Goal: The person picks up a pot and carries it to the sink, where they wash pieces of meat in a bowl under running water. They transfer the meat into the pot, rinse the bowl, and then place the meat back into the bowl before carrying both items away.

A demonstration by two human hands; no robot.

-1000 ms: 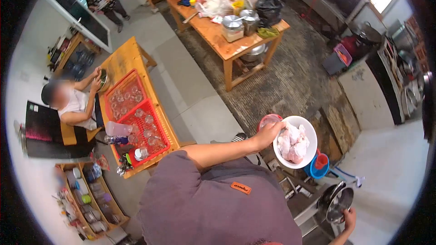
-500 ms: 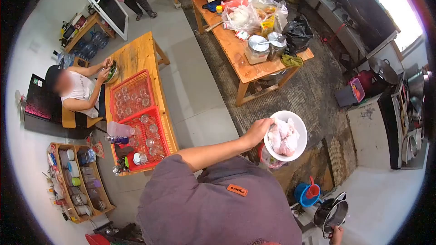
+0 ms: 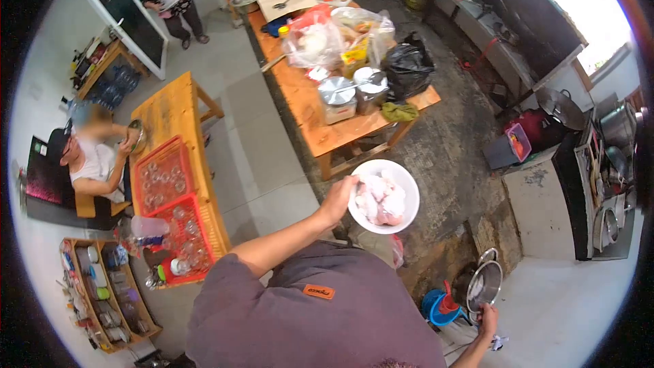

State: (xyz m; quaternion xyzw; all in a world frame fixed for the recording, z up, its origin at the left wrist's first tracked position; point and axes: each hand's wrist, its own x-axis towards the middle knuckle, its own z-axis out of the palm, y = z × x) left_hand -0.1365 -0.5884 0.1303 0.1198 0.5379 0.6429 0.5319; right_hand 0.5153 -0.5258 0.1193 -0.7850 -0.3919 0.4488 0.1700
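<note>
My left hand (image 3: 338, 199) grips the rim of a white bowl (image 3: 411, 197), its fingers at the left side. Pale pieces of raw meat (image 3: 381, 199), which look like chicken, lie in the bowl. Low on the right, my right hand (image 3: 488, 320) is closed around the near handle of a metal cooking pot (image 3: 495, 279). The pot is tilted with its opening partly in sight; something pale shows inside, too small to name. Just beside the pot stands a blue bucket (image 3: 430, 308) with a red dipper (image 3: 447, 302).
Ahead, a wooden table (image 3: 320, 138) carries plastic bags, lidded containers and a black bag (image 3: 409, 65). Red crates (image 3: 210, 232) of glassware sit on the left table. One person (image 3: 99, 160) sits there; another (image 3: 170, 0) stands near the door. A white counter (image 3: 545, 204) borders the right.
The pot has come up and forward in my right hand and turned its opening more to the right. The bowl stays in my left hand, now further left in view. The whole view has shifted.
</note>
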